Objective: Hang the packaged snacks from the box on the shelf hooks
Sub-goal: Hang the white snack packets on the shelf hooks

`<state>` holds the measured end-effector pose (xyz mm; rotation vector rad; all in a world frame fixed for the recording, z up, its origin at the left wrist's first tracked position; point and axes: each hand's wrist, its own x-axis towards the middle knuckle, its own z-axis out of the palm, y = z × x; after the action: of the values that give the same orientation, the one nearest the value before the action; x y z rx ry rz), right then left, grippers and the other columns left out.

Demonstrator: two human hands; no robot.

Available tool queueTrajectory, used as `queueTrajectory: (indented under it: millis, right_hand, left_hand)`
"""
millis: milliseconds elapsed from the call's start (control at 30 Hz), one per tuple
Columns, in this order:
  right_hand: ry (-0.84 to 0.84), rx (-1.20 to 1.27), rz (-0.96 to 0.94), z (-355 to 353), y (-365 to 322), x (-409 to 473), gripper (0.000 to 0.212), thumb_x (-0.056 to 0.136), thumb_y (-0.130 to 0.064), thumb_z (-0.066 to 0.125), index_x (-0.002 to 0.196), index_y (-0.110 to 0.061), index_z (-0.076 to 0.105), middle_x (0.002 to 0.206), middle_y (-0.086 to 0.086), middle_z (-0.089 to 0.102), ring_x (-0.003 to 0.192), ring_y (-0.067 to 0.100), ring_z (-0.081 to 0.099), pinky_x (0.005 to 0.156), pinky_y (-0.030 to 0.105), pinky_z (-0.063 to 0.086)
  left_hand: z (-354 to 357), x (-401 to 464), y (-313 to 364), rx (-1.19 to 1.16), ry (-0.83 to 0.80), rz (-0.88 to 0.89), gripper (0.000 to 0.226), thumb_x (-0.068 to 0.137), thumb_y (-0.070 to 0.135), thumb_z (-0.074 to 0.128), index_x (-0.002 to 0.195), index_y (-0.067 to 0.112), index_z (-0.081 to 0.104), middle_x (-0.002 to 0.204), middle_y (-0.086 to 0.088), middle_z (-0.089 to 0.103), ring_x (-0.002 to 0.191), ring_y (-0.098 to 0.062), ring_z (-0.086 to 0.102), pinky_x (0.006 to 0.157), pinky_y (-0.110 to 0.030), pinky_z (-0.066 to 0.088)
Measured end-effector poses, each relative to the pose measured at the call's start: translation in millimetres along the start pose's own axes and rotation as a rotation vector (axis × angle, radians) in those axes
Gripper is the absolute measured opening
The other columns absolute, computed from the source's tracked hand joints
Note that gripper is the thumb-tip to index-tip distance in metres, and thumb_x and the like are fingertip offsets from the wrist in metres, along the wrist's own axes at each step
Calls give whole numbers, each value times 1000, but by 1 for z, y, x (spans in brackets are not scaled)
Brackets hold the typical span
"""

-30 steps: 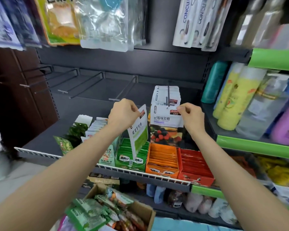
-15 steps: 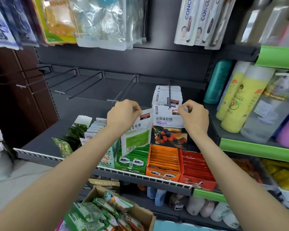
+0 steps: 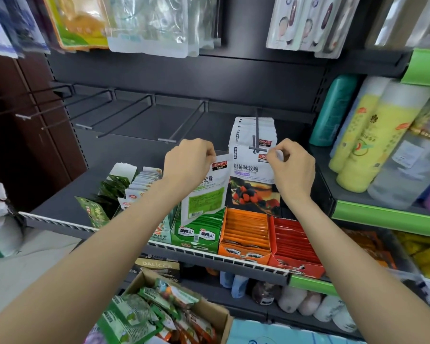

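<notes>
Head view: we are pinching a green pouch (image 3: 204, 194) in our left hand (image 3: 188, 165) and the berry pouch (image 3: 252, 175) top in our right hand (image 3: 292, 167), risking missing the hook (image 3: 257, 135) just above our fingers.

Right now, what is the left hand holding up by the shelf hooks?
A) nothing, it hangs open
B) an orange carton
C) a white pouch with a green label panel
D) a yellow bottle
C: the left hand pinches the top corner of a white pouch with a green label panel, beside the raspberry gummy pack whose top edge the right hand pinches at the loaded hook.
</notes>
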<state>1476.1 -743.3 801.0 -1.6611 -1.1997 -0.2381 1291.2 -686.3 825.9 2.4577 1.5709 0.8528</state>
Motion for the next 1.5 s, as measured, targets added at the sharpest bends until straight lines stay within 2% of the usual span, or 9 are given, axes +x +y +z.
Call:
queueTrajectory:
  millis: [200,433,633,867,967,1100,1233,1400,1500]
  right_hand:
    - [-55,-28,-39,-4,1,-1,14,87,-21,55,77,-15,63,76,0,61,68,17,53,52,28,32]
    - [21,-41,-47,-7,3,-3,14,89,-27,60,89,-18,72,76,-6,58,70,12,52,60,26,31]
    - [-65,-3,-65,-6,7,0,11,87,-21,64,91,-16,73,84,0,67,75,16,58,66,30,43]
    - [-84,-68,-1,7,9,14,14,89,-17,57,93,-12,70,91,2,68,77,13,56,60,22,32]
    - [-65,-108,32,20,12,26,11,89,-17,59,93,-13,68,93,3,65,76,13,54,55,22,32]
    - [-36,-198,99,39,13,46,9,89,-16,59,93,-13,66,98,7,59,85,22,56,62,29,35]
    - [-93,-272,89,48,17,58,12,90,-16,59,100,-11,63,107,10,56,98,25,52,66,30,38]
    - [-244,-99,37,32,21,33,50,87,-9,62,135,-13,47,136,5,41,125,20,37,97,24,35]
    - [-225,10,49,18,21,0,39,90,-13,59,129,-15,54,127,5,51,119,18,48,91,19,34]
  left_hand:
    - [-2,-2,0,-12,19,-20,18,90,21,50,92,27,68,94,2,69,90,-24,61,66,-29,41]
    - [-4,-3,-5,-35,-37,82,12,92,23,56,90,22,67,88,6,57,86,-18,56,65,-29,37]
    - [-4,-3,-7,-29,-80,145,10,91,23,59,92,21,69,86,8,49,85,-14,50,69,-30,41]
    - [-3,-2,-5,0,-66,179,10,91,25,58,92,23,69,86,9,49,87,-13,52,70,-30,44]
    - [-3,1,-4,4,-58,158,11,90,21,57,90,23,69,84,9,52,88,-16,56,70,-31,47]
    - [-5,7,-1,-11,-74,66,12,87,19,58,88,23,69,88,4,66,87,-21,62,74,-35,52]
    - [-3,10,-2,-87,-116,-14,13,85,16,60,76,24,64,78,5,64,82,-20,63,75,-36,54]
    - [2,7,-6,-249,-187,-127,13,84,15,62,71,20,62,72,6,61,72,-12,58,61,-20,44]
    - [8,3,-2,-485,-222,-272,10,85,9,60,76,10,64,68,2,62,57,-8,58,39,-13,41]
